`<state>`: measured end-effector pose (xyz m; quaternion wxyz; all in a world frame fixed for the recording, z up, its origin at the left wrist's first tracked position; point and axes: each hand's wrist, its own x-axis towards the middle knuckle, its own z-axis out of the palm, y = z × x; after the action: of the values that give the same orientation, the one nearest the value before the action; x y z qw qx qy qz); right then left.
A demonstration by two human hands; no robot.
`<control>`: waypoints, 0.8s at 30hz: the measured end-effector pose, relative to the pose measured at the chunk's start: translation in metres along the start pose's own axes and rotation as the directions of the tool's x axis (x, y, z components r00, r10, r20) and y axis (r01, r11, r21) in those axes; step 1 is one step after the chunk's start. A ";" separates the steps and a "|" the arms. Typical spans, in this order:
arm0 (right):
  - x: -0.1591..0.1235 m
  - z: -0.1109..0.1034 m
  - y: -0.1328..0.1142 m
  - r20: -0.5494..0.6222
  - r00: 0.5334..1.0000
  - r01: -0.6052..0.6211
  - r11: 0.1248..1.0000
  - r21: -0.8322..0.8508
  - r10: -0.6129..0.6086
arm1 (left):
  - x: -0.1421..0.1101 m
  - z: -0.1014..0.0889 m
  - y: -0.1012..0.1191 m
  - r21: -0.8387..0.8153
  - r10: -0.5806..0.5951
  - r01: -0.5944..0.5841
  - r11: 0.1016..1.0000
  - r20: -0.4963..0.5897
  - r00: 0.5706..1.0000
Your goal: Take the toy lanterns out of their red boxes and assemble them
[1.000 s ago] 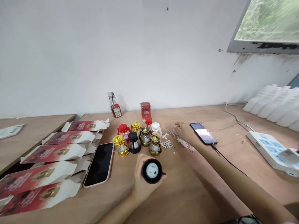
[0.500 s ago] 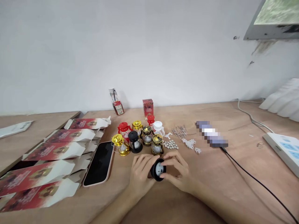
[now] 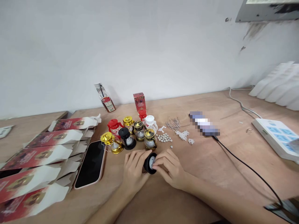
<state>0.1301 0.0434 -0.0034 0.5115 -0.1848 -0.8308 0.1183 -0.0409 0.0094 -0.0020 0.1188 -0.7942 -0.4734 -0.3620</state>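
Note:
My left hand (image 3: 135,166) is wrapped round a small black lantern (image 3: 147,165) tipped so that its underside faces me. A white round insert (image 3: 151,161) shows inside its black rim. My right hand (image 3: 168,168) has thumb and fingertips pinched together against that insert; anything between them is too small to make out. Just beyond stand several small lanterns: a black one (image 3: 127,139), a gold one (image 3: 112,143), a black-and-gold one (image 3: 150,140), a red one (image 3: 114,127) and a white one (image 3: 150,122). Button cells (image 3: 164,137) lie right of them.
Flattened red-and-white boxes (image 3: 46,152) and a dark-screened phone (image 3: 90,165) lie left. Wire pieces (image 3: 173,123) and white plastic parts (image 3: 182,134) lie right, before a cabled, pixelated device (image 3: 204,123). A power strip (image 3: 277,133) is far right; a red box (image 3: 139,101) stands behind.
My right thumb and fingers have come from apart at the rim to a pinch at the insert. The lantern has turned slightly, and the whole view has shifted to the right.

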 end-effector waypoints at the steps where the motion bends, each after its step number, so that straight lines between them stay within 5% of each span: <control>1: 0.000 0.000 0.000 0.016 1.000 0.003 1.000 -0.009 -0.003 | 0.000 0.000 0.000 0.003 0.001 -0.001 1.000 -0.002 1.000; 15: -0.007 0.006 0.002 -0.054 0.997 -0.061 0.998 0.033 0.063 | -0.001 0.001 0.000 0.007 -0.022 0.022 1.000 0.003 1.000; 24: -0.010 0.007 0.001 -0.053 0.999 0.001 1.000 0.006 -0.001 | -0.002 0.001 -0.001 0.059 -0.008 0.008 0.998 -0.003 1.000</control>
<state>0.1280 0.0403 -0.0149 0.5338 -0.1860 -0.8168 0.1155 -0.0420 0.0097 -0.0042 0.1415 -0.7880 -0.4869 -0.3492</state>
